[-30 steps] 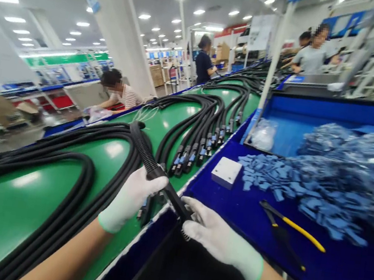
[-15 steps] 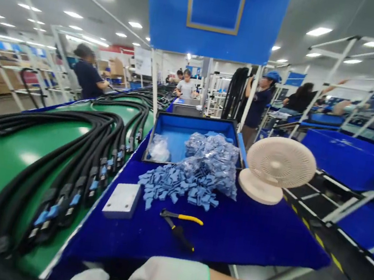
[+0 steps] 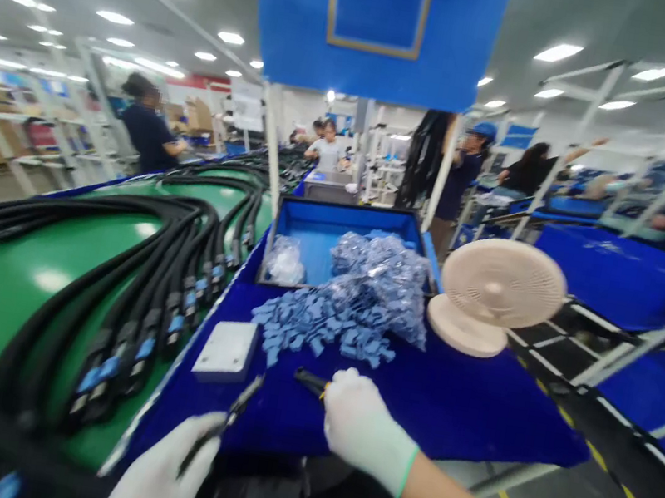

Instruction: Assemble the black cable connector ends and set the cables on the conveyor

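Head view, and nearest comes the gloved left hand [image 3: 168, 467], fingers clamped around a slim dark piece [image 3: 241, 403] with a silvery tip, over the near edge of the worktop [image 3: 458, 412]! Blue surface separates it from the right hand [image 3: 364, 427], fingers gripping yellow-and-black pliers [image 3: 310, 381], with room running rightward to the edge. Just beyond: a squared pale block [image 3: 226, 350], then angular matte blue clips [image 3: 295, 323] spilling before crinkled clear plastic [image 3: 380, 269] and a straight-rimmed tray [image 3: 351, 208].
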Tool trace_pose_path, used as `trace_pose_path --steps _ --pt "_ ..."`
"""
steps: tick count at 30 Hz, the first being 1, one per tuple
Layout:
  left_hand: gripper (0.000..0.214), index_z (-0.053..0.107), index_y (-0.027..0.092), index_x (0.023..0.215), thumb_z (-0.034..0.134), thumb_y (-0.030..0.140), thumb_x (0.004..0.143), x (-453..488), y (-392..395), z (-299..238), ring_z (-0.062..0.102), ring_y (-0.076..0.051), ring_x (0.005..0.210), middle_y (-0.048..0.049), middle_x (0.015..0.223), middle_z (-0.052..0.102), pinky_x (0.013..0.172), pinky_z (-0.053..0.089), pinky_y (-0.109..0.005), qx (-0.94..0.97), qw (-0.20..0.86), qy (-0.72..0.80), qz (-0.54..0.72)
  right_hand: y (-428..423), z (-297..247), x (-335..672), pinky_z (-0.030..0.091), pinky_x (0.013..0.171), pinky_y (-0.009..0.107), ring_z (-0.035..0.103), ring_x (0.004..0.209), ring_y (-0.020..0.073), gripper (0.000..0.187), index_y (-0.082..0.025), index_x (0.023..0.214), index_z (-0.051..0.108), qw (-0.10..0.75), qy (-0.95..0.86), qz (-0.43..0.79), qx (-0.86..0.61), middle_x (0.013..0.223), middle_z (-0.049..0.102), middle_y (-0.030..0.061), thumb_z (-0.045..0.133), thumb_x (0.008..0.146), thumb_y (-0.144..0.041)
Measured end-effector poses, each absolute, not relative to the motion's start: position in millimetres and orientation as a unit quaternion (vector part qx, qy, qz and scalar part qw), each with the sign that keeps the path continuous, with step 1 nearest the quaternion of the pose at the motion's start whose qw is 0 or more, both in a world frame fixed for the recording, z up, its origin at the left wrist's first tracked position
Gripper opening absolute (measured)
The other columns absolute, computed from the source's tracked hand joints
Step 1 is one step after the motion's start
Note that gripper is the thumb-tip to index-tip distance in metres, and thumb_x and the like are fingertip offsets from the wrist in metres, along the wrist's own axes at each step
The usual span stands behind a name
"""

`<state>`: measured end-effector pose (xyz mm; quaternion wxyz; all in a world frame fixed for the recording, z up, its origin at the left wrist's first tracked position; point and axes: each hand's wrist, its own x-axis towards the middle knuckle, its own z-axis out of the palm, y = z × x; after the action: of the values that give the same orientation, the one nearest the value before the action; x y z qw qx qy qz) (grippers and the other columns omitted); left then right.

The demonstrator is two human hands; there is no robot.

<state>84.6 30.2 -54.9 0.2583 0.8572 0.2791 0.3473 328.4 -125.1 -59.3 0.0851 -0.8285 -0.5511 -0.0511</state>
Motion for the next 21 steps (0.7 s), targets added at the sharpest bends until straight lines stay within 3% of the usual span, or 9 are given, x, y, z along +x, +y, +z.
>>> trace_pose_path --steps 2,5,8,10,13,16,21 --pt "0.034 0.076 0.029 0.112 0.058 0.044 0.087 87 26 -39 0.073 -0.029 0.103 -0.0027 0.111 0.077 0.098 0.059 -0.043 0.845 0.308 0.328 0.287 -124 -61 330 0.045 0.073 0.035 0.061 0.082 0.0248 0.01 -0.013 0.085 0.064 0.145 -0.524 -0.019 -0.839 0.089 0.063 0.0127 0.059 0.082 -0.021" --pt "0.045 0.071 0.017 0.122 0.058 0.045 0.089 90 25 -20 0.071 -0.026 0.087 -0.0081 0.098 0.076 0.083 0.058 -0.038 0.792 0.426 0.363 0.244 -119 -58 330 0.04 0.063 0.028 0.055 0.066 0.0165 0.014 -0.016 0.082 0.057 0.29 -0.502 0.142 -0.802 0.073 0.059 0.0029 0.056 0.089 -0.028" --pt "0.046 0.069 0.014 0.124 0.062 0.043 0.088 88 28 -9 0.067 -0.023 0.077 -0.0053 0.083 0.073 0.074 0.054 -0.032 0.752 0.482 0.358 0.272 -115 -50 318 0.047 0.068 0.027 0.062 0.073 0.0171 0.011 -0.017 0.092 0.061 0.388 -0.532 0.246 -0.711 0.081 0.065 0.0023 0.052 0.085 -0.016" --pt "0.045 0.069 0.014 0.124 0.064 0.042 0.089 84 30 -6 0.066 -0.021 0.076 -0.0039 0.079 0.072 0.075 0.051 -0.031 0.747 0.491 0.348 0.28 -113 -42 304 0.052 0.087 0.032 0.067 0.096 0.0216 0.035 -0.017 0.105 0.066 0.402 -0.61 0.231 -0.642 0.104 0.071 0.007 0.05 0.076 -0.005" --pt "0.046 0.068 0.014 0.126 0.064 0.043 0.091 79 32 -5 0.065 -0.021 0.076 -0.0037 0.076 0.071 0.075 0.049 -0.031 0.75 0.491 0.346 0.277 -110 -29 283 0.045 0.113 0.043 0.058 0.129 0.0296 0.056 -0.017 0.128 0.065 0.402 -0.715 0.178 -0.543 0.138 0.062 0.0146 0.056 0.074 -0.004" --pt "0.046 0.069 0.014 0.127 0.064 0.044 0.091 77 32 -6 0.065 -0.021 0.076 -0.0036 0.077 0.072 0.076 0.05 -0.031 0.744 0.494 0.351 0.283 -105 -17 272 0.043 0.117 0.046 0.053 0.138 0.0314 0.056 -0.016 0.135 0.062 0.408 -0.756 0.155 -0.488 0.142 0.06 0.0174 0.058 0.079 -0.01" --pt "0.047 0.071 0.015 0.125 0.066 0.046 0.09 79 32 -9 0.066 -0.022 0.076 -0.0043 0.08 0.073 0.074 0.05 -0.031 0.745 0.491 0.352 0.283 -99 -7 269 0.049 0.11 0.043 0.056 0.133 0.0306 0.047 -0.018 0.134 0.061 0.401 -0.77 0.151 -0.472 0.138 0.062 0.0161 0.061 0.087 -0.021"
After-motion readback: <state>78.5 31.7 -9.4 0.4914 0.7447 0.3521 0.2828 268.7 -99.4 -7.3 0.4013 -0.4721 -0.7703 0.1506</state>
